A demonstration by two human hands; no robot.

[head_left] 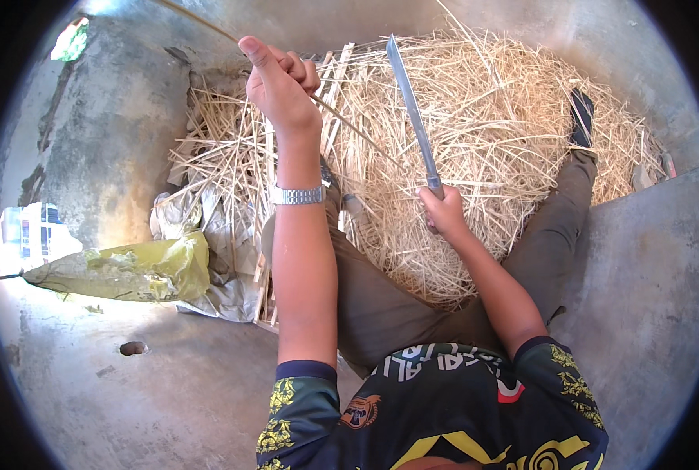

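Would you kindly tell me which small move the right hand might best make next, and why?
Probably ease the knife in the right hand toward the thin strip: the left hand grips that strip, while the knife appears apart from it.

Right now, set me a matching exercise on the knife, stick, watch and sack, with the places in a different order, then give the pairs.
Things:
1. Knife
2. Stick
3. Watch
4. Sack

Places:
A. On the left wrist
B. At the picture's left, beyond the left forearm
C. In the right hand
D. In the left hand

Pairs: 1-C, 2-D, 3-A, 4-B
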